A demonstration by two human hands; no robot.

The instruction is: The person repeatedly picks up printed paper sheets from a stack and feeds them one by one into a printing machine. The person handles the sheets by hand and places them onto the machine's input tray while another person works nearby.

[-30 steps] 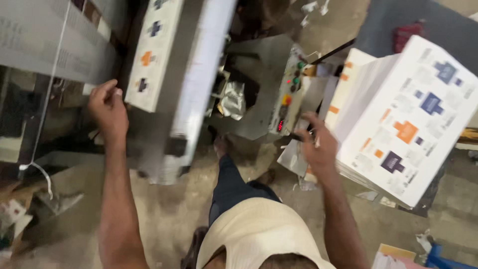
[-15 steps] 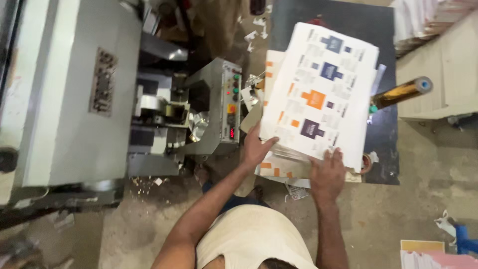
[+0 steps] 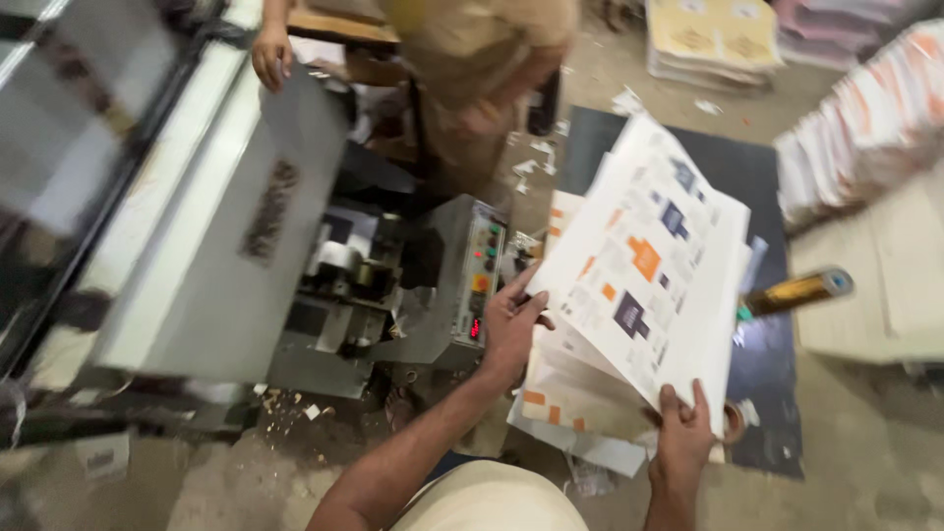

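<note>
Flat printed sheets (image 3: 644, 280) now tilted up, left hand (image 3: 509, 329) and right hand (image 3: 683, 442) fingers clamped on their edges.

bare forearms, no sleeves showing, and a cream sleeveless top (image 3: 492, 497).

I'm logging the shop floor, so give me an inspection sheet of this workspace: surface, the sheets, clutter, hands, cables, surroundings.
Surface: dusty concrete floor with a dark mat under the stack.
Job's things: printed sheets, white with orange and dark blocks, top bundle lifted and tilted over the lower stack.
Clutter: paper scraps by the machine base; a brass-coloured tube beside the sheets.
Hands: left hand grips the bundle's left edge; right hand grips its near edge.
Cables: nothing seen.
Surroundings: grey machine with a button panel; another person behind it, one hand on it; more paper stacks at right.
</note>
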